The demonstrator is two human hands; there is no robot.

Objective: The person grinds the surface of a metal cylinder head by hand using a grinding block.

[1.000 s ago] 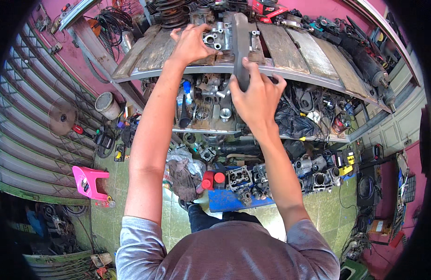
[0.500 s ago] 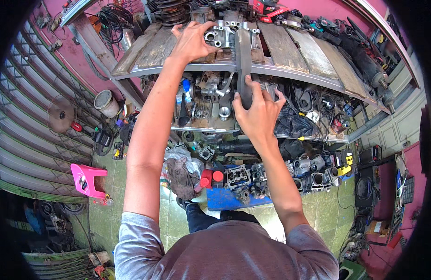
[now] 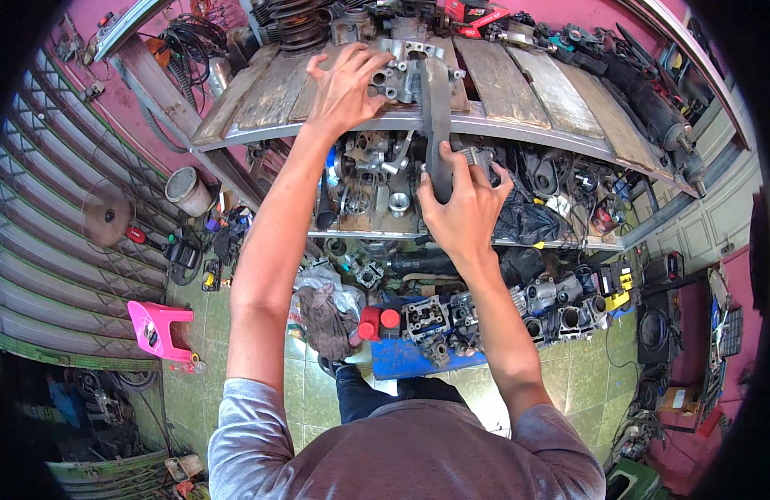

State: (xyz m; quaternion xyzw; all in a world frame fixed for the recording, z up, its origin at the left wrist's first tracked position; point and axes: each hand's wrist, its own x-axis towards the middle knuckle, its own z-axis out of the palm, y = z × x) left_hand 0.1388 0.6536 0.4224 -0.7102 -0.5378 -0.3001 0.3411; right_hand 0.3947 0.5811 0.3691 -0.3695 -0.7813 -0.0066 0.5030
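My left hand [image 3: 349,82] rests with spread fingers on a grey metal engine casting [image 3: 399,73] that lies on the wooden-topped bench [image 3: 518,79]. My right hand [image 3: 461,202] grips the lower end of a long dark flat tool [image 3: 436,112] whose upper end reaches up against the casting. The tool stands nearly upright across the bench's metal front edge.
A lower shelf [image 3: 376,208] under the bench is crowded with engine parts. More castings and two red caps [image 3: 378,322] lie on a blue board on the tiled floor. A pink stool [image 3: 158,327] stands at left beside a roller shutter. Hoses and tools line the back wall.
My right hand slid down the dark tool and turned it from tilted to nearly upright against the casting. My left hand stayed on the casting.
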